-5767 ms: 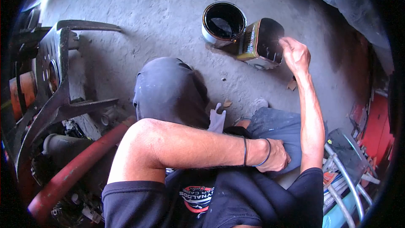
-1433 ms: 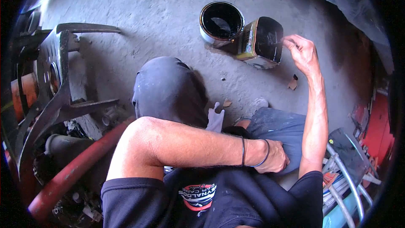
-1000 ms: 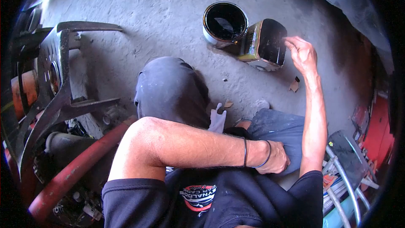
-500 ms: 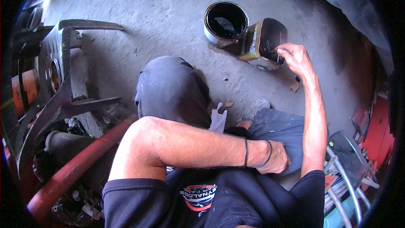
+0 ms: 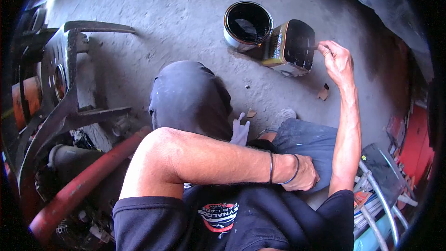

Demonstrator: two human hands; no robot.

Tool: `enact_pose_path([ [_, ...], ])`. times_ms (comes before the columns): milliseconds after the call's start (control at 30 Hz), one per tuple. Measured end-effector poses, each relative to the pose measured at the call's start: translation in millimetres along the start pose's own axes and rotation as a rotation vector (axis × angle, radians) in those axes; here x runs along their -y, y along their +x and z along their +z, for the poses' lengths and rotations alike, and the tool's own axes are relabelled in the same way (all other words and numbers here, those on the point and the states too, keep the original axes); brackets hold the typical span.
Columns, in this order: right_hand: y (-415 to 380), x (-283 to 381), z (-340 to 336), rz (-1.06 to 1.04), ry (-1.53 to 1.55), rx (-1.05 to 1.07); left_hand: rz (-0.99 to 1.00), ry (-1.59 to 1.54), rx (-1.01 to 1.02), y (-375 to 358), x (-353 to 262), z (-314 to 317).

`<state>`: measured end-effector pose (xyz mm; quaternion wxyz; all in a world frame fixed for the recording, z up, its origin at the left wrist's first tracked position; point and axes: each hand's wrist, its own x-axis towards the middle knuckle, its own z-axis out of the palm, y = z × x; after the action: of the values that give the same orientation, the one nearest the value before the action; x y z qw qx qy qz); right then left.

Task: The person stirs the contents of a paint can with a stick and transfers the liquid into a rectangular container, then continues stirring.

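My right hand (image 5: 338,62) is raised on the right, its thumb and fingers pinched round a thin dark stick (image 5: 312,48) that reaches over the open can. That square-cornered can (image 5: 275,49) has a printed label and a dark inside. Beside it on the left stands a round tin (image 5: 236,42) holding glossy black liquid. My left hand (image 5: 299,173), with dark bands at the wrist, lies curled against the blue-grey trousers (image 5: 320,146) on my right leg. Its fingers are closed, and anything inside them is hidden.
A dark metal frame (image 5: 72,72) stands at the left, near a red bar (image 5: 88,181). Metal tubes (image 5: 378,195) and a red panel (image 5: 416,135) are at the right. Small scraps (image 5: 323,93) lie on the rough grey floor (image 5: 162,14).
My right hand has moved a little right and up, and more of the dark stick shows. The left hand stays in place.
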<state>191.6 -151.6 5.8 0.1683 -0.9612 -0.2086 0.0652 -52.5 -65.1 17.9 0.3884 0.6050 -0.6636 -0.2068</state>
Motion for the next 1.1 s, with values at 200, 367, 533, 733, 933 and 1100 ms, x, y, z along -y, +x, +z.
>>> enact_pose_path([
  [200,8.2,-17.9,25.0,-0.086,-0.059,-0.122,-0.013,-0.001,-0.005,-2.5,0.8,-3.9],
  [367,10.9,-30.4,38.2,-0.061,-0.135,-0.027,-0.021,-0.005,-0.05,-3.6,1.6,1.8],
  [533,9.3,-27.1,41.5,-0.083,-0.127,0.091,-0.021,0.017,-0.041,-7.0,-2.8,-0.6],
  [733,4.1,-5.5,27.4,0.069,-0.017,0.304,0.0,0.034,-0.021,-8.8,-4.8,-1.3],
  [933,1.8,-17.7,20.5,0.109,0.19,0.032,-0.015,0.003,-0.007,-7.9,-5.7,-2.0],
  [1100,2.5,-12.1,19.4,0.115,0.117,-0.031,-0.016,0.009,0.01,-4.1,-3.2,-0.9],
])
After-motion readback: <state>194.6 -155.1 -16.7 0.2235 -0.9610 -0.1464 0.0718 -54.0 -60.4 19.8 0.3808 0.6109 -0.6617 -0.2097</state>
